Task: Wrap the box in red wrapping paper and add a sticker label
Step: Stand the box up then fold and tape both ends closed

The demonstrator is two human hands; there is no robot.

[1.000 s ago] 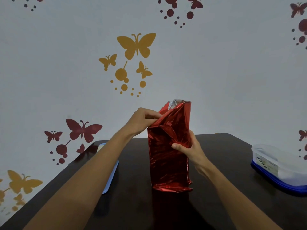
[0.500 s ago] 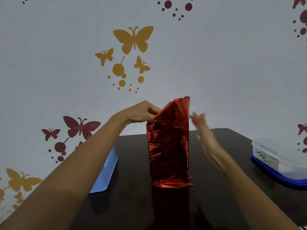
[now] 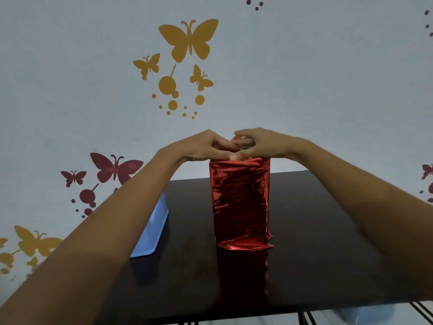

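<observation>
A tall box wrapped in shiny red paper (image 3: pixel 241 202) stands upright in the middle of the dark table (image 3: pixel 316 254). Both of my hands are at its top end. My left hand (image 3: pixel 201 146) comes in from the left and pinches the folded paper at the top edge with thumb and fingers. From the right, my right hand (image 3: pixel 262 144) does the same, fingertips curled over a raised red flap. The two hands touch each other above the box. The top face of the box is hidden under them. No sticker label is visible.
A light blue tray (image 3: pixel 152 233) lies at the table's left edge, partly behind my left forearm. The table's near edge runs across the bottom of the view, with black metal legs (image 3: pixel 304 317) below. A wall with butterfly decals stands close behind.
My right hand swung from the box's right side up to its top. The tall upright paper flap has been folded down, and both hands now hold it at the top. The camera tilted up.
</observation>
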